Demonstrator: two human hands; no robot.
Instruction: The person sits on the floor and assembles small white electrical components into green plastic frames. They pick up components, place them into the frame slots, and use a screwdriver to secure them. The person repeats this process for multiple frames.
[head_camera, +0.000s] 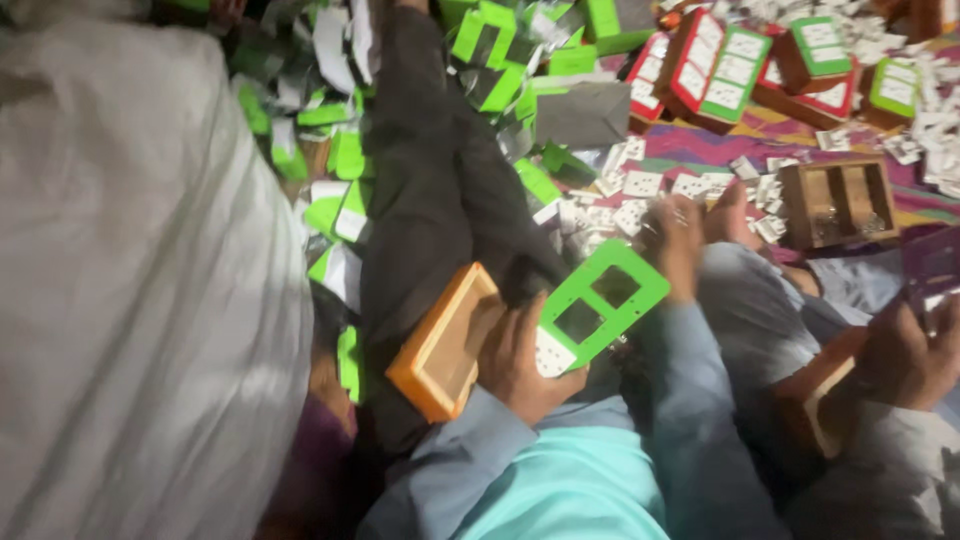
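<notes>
Against your lap, your left hand closes around a green frame plate with two square openings, its white corner under your thumb. Just left of that plate, touching the same hand, sits an orange open box. Beyond the plate, your right hand reaches with curled fingers to the loose white socket pieces on the floor; whether it grips one cannot be told. Right of the plate, another person's hand holds a wooden box. Farther right of the plate stands a brown two-compartment box; behind it, stacked red-and-green packages.
</notes>
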